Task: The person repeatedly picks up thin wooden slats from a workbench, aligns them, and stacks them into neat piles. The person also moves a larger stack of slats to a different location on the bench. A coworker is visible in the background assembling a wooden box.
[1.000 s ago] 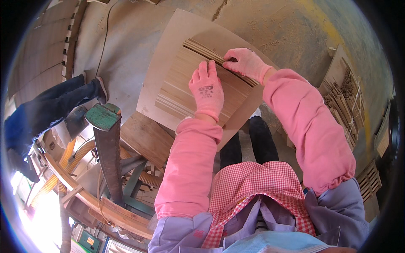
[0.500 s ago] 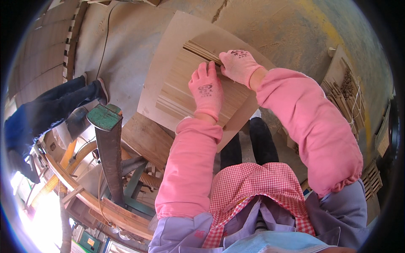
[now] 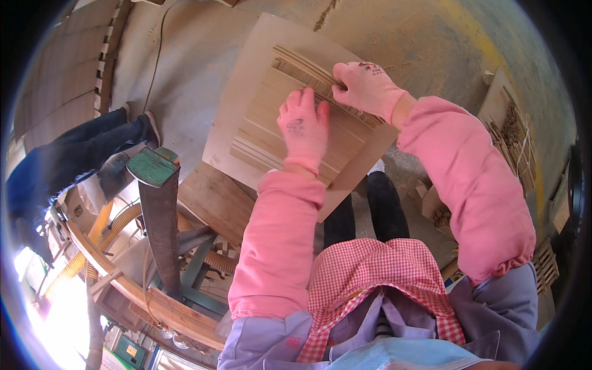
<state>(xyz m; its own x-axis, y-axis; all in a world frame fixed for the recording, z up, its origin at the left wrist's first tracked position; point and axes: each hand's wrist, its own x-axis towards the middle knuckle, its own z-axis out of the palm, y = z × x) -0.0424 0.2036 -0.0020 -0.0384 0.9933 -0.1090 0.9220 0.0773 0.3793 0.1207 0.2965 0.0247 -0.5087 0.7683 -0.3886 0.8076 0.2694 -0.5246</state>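
Note:
Thin pale wooden strips (image 3: 265, 123) lie side by side on a light board (image 3: 250, 65) in front of me. My left hand (image 3: 302, 131), in a pink glove, rests on the strips with its fingers stretched and thumb apart. Farther right, my right hand (image 3: 369, 89), also gloved in pink, is closed with its fingertips on a wooden strip (image 3: 320, 74) near the board's far right side. Several strips in that row stand slightly apart from the rest, with dark gaps between them. The right fingers hide part of that strip.
A dark post with a green top (image 3: 154, 168) rises at the left, beside a curved wooden rim (image 3: 117, 277) and yellow hoses (image 3: 123, 219). Another person's legs (image 3: 92, 139) are at the far left. Bundled wood pieces (image 3: 509, 132) lie at the right.
My right hand has moved slightly right, away from the left hand. The strips by it have spread, with wider gaps. My left hand has stayed nearly in place, its thumb farther out.

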